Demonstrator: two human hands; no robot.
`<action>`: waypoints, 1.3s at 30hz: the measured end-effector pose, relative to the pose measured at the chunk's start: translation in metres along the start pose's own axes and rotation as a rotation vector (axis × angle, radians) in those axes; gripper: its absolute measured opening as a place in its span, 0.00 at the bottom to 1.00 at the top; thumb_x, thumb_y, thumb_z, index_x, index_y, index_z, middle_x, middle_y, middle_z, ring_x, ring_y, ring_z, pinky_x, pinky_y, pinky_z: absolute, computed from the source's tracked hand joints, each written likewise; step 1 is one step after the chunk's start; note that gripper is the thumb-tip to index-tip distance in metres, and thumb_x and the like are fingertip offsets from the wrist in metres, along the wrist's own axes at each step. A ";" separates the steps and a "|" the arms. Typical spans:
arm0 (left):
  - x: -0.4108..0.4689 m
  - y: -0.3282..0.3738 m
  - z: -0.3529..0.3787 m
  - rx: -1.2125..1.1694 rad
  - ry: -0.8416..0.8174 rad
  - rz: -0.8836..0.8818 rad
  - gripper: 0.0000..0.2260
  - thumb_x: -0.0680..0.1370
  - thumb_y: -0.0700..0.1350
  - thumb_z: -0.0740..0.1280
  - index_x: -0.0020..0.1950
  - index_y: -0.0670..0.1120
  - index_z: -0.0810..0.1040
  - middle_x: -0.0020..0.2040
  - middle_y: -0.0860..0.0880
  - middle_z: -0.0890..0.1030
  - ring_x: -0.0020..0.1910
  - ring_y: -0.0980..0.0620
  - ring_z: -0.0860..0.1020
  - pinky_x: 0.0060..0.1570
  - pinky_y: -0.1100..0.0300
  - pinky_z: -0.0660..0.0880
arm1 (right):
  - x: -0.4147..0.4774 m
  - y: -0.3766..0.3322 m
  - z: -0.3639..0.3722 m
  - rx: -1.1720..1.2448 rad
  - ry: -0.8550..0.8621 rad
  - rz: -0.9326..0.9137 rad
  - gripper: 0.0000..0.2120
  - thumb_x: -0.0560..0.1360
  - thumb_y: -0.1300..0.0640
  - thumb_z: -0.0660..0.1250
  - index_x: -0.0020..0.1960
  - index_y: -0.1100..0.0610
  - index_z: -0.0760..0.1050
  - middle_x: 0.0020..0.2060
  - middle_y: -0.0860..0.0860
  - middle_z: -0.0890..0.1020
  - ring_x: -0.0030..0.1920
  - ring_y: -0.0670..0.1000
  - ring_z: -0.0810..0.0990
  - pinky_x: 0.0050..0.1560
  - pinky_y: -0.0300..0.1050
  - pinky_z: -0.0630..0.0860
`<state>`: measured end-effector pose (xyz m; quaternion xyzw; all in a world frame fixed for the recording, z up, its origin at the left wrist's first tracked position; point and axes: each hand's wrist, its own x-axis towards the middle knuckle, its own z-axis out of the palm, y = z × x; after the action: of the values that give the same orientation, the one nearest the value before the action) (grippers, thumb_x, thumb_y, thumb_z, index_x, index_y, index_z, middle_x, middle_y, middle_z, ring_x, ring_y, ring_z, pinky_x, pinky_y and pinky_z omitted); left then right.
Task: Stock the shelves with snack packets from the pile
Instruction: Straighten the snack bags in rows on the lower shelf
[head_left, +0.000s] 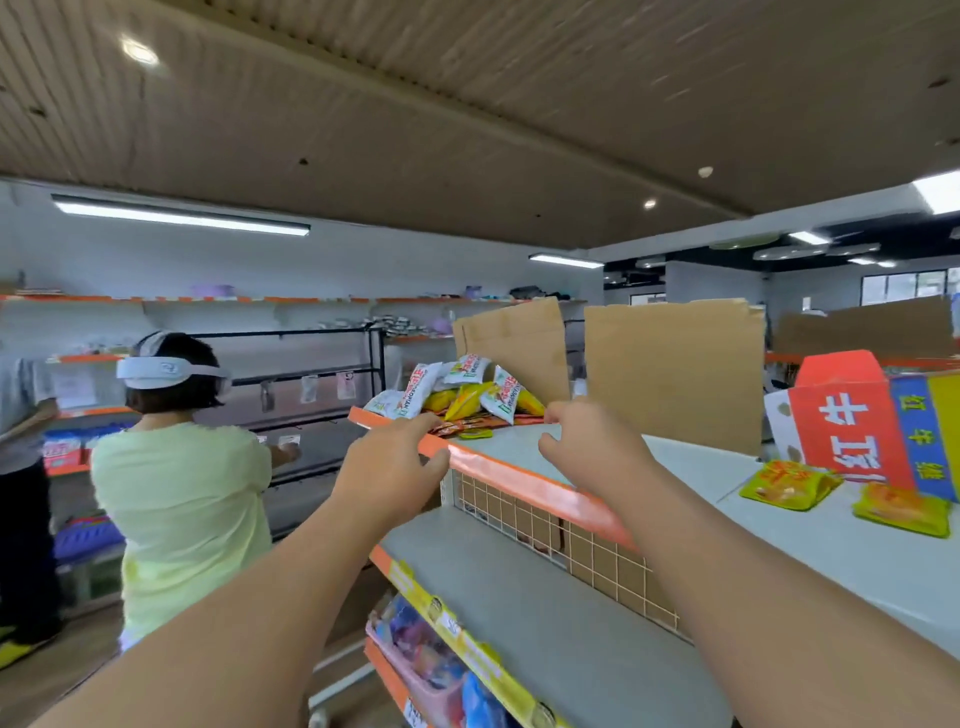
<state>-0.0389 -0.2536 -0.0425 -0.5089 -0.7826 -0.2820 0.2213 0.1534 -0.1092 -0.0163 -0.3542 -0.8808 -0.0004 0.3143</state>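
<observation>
While left hand (395, 462) and right hand (587, 441) reach, packets (422, 389) heaped, long axes mixed

Person in yellow shirt (176, 499); cardboard sheets (675, 374)

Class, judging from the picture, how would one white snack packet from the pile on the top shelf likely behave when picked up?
The white snack packet looks puffed, so probably light for its size. Its glossy film may feel slippery and floppy. It leans on the pile, so neighbours might slide.
</observation>
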 end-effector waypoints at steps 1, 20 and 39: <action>0.014 -0.002 0.011 -0.008 -0.010 -0.018 0.20 0.81 0.54 0.62 0.72 0.56 0.73 0.64 0.51 0.81 0.56 0.48 0.79 0.52 0.52 0.76 | 0.015 0.006 0.005 -0.004 -0.010 -0.009 0.11 0.76 0.51 0.63 0.57 0.51 0.78 0.50 0.53 0.78 0.49 0.56 0.77 0.42 0.46 0.74; 0.171 -0.081 0.139 -0.100 -0.062 -0.030 0.21 0.80 0.56 0.63 0.73 0.57 0.73 0.67 0.54 0.80 0.64 0.49 0.77 0.59 0.52 0.76 | 0.203 0.032 0.086 -0.041 -0.115 0.078 0.13 0.75 0.51 0.63 0.55 0.55 0.80 0.47 0.56 0.83 0.48 0.57 0.82 0.52 0.54 0.80; 0.342 -0.159 0.274 -0.305 -0.271 0.343 0.29 0.73 0.58 0.73 0.72 0.58 0.70 0.64 0.48 0.74 0.62 0.46 0.75 0.60 0.51 0.75 | 0.356 0.014 0.244 -0.072 -0.442 0.279 0.35 0.65 0.49 0.70 0.71 0.38 0.68 0.60 0.53 0.78 0.53 0.53 0.80 0.51 0.47 0.79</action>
<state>-0.3326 0.1074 -0.0640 -0.6946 -0.6560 -0.2843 0.0800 -0.1697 0.1779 -0.0177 -0.4746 -0.8702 0.0889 0.0985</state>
